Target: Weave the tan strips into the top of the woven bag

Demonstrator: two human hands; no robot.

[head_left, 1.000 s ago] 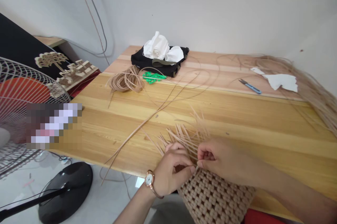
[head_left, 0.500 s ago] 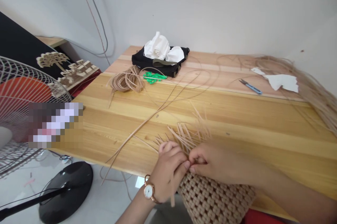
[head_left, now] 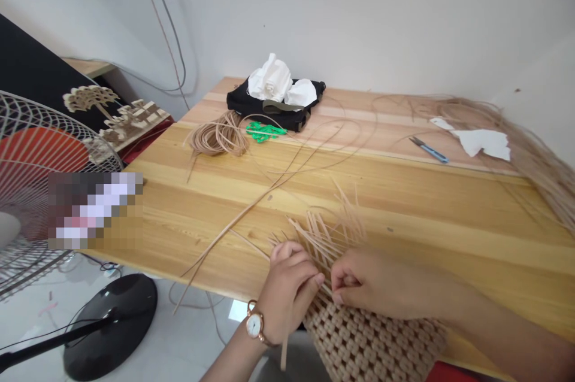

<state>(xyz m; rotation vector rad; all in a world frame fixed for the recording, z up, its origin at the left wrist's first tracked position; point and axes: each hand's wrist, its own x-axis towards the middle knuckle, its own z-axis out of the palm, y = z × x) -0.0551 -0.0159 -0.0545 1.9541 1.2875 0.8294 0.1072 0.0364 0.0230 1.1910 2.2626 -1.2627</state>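
Observation:
A tan woven rattan piece (head_left: 372,340) with an open knotted lattice hangs over the table's front edge. From its upper edge, several loose rattan strands (head_left: 314,235) fan out across the wood. My left hand (head_left: 291,283), with a watch on its wrist, is closed on the left end of that edge, thumb pressed to the forefinger. One strand end (head_left: 284,346) dangles below its thumb. My right hand (head_left: 363,280) is closed in a pinch just right of it, against the edge; its fingertips are at a thin strand, partly hidden.
Long loose strands (head_left: 242,214) cross the table (head_left: 449,238). Behind lie a rattan coil (head_left: 218,133), green clips or ties (head_left: 265,132), a black bag (head_left: 238,100) with white tissue (head_left: 269,79), blue snips (head_left: 429,149) and torn paper (head_left: 487,143). A fan (head_left: 40,154) stands left.
My right hand has shifted slightly right, away from the left thumb, so a gap with strands shows between them. My left hand stays on the woven edge.

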